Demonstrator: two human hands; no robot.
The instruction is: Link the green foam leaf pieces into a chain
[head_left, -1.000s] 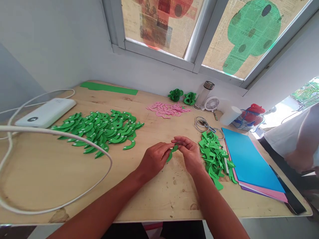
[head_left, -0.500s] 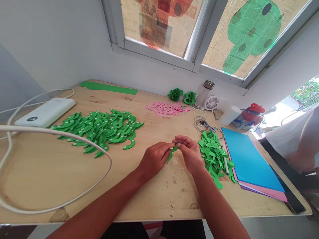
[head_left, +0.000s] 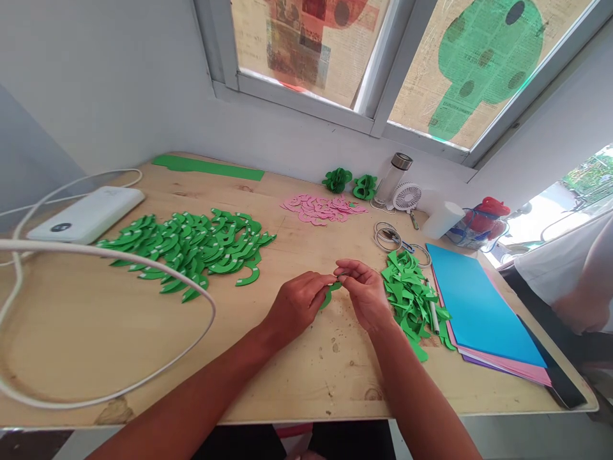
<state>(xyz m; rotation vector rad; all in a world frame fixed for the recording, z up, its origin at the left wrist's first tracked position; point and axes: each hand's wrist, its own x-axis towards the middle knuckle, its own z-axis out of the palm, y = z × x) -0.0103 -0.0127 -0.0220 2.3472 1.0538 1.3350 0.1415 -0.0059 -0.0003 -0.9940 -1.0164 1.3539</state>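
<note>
A small curved green paper cutout (head_left: 327, 299) is pinched between my two hands above the middle of the table. My left hand (head_left: 297, 301) has thumb and forefinger closed on its left side, covering part of it. My right hand (head_left: 364, 292) closes thumb and fingertips at the cutout's upper right end, and that end is partly hidden. To the left lies a wide pile of curved green cutouts (head_left: 191, 252), many with small white tabs on them. Beside my right hand is a heap of green paper scraps (head_left: 407, 291).
Pink cutouts (head_left: 323, 209) and two green paper balls (head_left: 338, 181) lie behind my hands, near a bottle (head_left: 393, 179) and small fan (head_left: 407, 198). Scissors (head_left: 395, 239) and blue paper (head_left: 483, 306) sit right. A white cable (head_left: 143, 255) loops left from a power bank (head_left: 89, 214). Another person (head_left: 569, 275) stands at right.
My fingertips shift slightly at the cutout's upper end, and less of that end shows than before. Both hands otherwise hold nearly the same place.
</note>
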